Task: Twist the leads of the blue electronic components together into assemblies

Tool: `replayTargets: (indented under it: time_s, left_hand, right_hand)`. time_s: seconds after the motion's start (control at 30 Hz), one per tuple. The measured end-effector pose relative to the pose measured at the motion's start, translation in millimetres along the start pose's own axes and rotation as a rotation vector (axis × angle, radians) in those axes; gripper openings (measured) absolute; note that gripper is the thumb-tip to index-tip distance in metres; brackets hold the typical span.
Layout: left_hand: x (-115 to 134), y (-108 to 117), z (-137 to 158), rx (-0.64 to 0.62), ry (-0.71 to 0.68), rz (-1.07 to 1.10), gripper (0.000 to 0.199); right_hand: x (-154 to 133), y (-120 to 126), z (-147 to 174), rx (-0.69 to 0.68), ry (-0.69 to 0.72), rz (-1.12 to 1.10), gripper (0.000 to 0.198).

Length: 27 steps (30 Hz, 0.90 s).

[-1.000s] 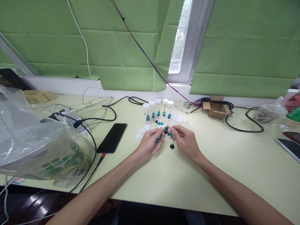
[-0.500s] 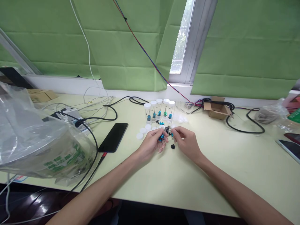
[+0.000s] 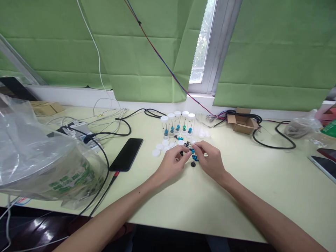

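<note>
A pale yellow-green table (image 3: 181,206) carries a cluster of white-capped clear vials (image 3: 177,120) standing beyond the left hand (image 3: 173,161), loose white caps (image 3: 159,147) just past that hand, and a black smartphone (image 3: 126,154) to its left. A small round black part (image 3: 193,164) lies between the hands; an open cardboard box (image 3: 243,124) sits beyond the right hand (image 3: 211,158), farther right.

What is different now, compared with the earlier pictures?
The left hand moved right, toward the right hand. A blue piece seems let go by it, now beside the right hand; whether that one holds it is unclear. The right hand, phone and capped jars stayed.
</note>
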State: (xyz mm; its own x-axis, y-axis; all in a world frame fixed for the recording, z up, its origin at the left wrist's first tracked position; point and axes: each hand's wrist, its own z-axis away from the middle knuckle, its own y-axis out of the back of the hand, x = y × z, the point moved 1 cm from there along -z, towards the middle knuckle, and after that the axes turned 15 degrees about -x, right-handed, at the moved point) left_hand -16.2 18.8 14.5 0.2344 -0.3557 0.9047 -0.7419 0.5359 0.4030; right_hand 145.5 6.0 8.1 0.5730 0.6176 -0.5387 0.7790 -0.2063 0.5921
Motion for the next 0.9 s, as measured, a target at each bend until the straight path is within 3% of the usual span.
replayTargets:
  time_s: [0.57, 0.9]
  left_hand:
    - [-5.8, 1.8, -1.2, -0.005, 0.005, -0.022, 0.026]
    - [-8.6, 5.6, -2.9, 0.052, -0.023, -0.175, 0.028]
  right_hand:
    - [6.7, -3.9, 1.2, -0.045, 0.028, 0.007, 0.015]
    - [6.5, -2.2, -0.5, -0.031, -0.026, 0.031, 0.014]
